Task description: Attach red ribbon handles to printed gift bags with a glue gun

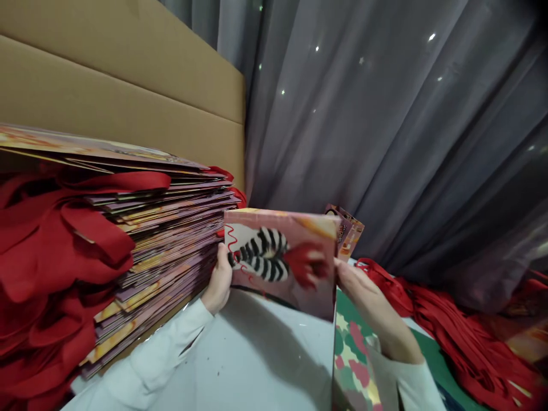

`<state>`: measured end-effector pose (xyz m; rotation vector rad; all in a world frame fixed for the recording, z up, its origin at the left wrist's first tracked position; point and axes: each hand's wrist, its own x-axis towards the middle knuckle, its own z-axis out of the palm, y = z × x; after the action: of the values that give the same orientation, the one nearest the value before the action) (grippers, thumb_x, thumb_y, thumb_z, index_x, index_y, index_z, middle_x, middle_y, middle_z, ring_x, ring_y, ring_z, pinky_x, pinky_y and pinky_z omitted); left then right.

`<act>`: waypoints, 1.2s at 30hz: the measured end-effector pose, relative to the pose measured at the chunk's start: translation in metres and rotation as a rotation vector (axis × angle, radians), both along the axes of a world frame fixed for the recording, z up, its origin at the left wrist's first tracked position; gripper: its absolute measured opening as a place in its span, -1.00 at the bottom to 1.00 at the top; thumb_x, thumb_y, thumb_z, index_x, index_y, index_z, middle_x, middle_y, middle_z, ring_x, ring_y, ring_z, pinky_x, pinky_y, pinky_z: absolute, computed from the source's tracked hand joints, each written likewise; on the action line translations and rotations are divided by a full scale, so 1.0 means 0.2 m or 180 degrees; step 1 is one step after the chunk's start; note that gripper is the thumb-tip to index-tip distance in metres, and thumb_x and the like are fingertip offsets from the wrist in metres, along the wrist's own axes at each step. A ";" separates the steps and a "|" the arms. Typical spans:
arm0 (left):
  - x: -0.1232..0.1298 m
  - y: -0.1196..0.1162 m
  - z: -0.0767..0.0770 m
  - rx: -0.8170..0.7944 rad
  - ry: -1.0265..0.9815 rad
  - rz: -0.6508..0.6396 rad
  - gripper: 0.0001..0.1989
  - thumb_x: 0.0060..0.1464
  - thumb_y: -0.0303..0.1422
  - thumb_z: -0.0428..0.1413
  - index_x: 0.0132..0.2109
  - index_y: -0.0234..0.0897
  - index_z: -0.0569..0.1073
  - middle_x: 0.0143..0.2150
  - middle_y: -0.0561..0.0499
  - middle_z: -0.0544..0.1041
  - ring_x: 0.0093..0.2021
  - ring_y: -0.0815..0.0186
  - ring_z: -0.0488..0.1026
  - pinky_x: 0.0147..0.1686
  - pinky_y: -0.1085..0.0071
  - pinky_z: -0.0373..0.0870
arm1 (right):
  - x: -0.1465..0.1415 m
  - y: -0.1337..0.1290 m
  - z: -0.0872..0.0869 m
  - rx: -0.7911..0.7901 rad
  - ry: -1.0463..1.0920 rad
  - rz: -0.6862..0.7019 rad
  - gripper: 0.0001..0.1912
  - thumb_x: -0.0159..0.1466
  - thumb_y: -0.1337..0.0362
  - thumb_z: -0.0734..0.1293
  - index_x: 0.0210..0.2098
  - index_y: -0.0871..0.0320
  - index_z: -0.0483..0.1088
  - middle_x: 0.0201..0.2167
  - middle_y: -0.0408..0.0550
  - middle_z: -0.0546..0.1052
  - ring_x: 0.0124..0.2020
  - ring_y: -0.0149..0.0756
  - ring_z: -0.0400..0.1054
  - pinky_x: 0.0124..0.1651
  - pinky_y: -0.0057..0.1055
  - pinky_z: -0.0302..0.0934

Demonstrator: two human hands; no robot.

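A pink printed box [317, 297] with a black-and-white striped figure on its face is held up between both hands over a white table [257, 365]. My left hand [218, 281] grips its left edge, the thumb near the corner. At the right edge, my right hand [368, 299] has its fingers against the box, partly hidden behind it. A tall pile of flat printed pieces [166, 228] stands to the left, with red ribbons [94, 240] hanging from it.
Behind the pile rises a large cardboard panel [128, 74]. A grey curtain [325, 125] hangs at the back. Another printed box [351, 231] stands beyond my right hand. Red ribbons [449, 325] and a green patterned piece [353, 354] lie at the right.
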<state>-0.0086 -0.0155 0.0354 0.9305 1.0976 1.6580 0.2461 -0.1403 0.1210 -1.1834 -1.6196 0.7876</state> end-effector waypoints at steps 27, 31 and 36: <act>0.12 -0.13 -0.10 0.0316 0.1391 -0.1232 -0.77 0.02 -0.14 0.06 -0.38 -0.22 0.32 -0.40 0.06 0.42 -0.32 0.29 0.41 -0.25 0.39 0.33 | -0.35 1.05 0.03 0.0387 -0.2854 -0.2079 -0.61 0.35 0.41 0.10 0.15 0.29 0.22 0.21 0.35 0.24 0.24 0.02 0.07 0.21 -0.10 -0.12; 0.11 -0.15 -0.08 0.0768 0.1419 -0.0792 -0.77 0.14 -0.16 0.00 -0.34 -0.21 0.33 -0.41 0.07 0.41 -0.33 0.31 0.40 -0.27 0.43 0.32 | -0.71 1.16 -0.27 -0.0418 -0.2362 -0.1698 -0.59 0.38 0.19 0.16 0.02 0.43 0.32 -0.05 0.26 0.46 -0.07 -0.17 0.37 -0.09 -0.33 0.20; 0.09 -0.17 -0.06 0.0897 0.1396 -0.0730 -0.75 0.18 -0.17 -0.03 -0.37 -0.21 0.32 -0.48 0.10 0.36 -0.42 0.34 0.36 -0.38 0.48 0.29 | -0.90 1.24 -0.51 -0.1134 -0.1758 -0.1697 -0.49 0.36 -0.09 0.17 -0.07 0.26 0.40 -0.13 0.06 0.50 -0.20 -0.27 0.43 -0.13 -0.25 0.32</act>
<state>0.0093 -0.0501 0.0235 1.5979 1.0022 1.4762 0.0657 0.1084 0.0192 -2.1202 -1.4936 0.4234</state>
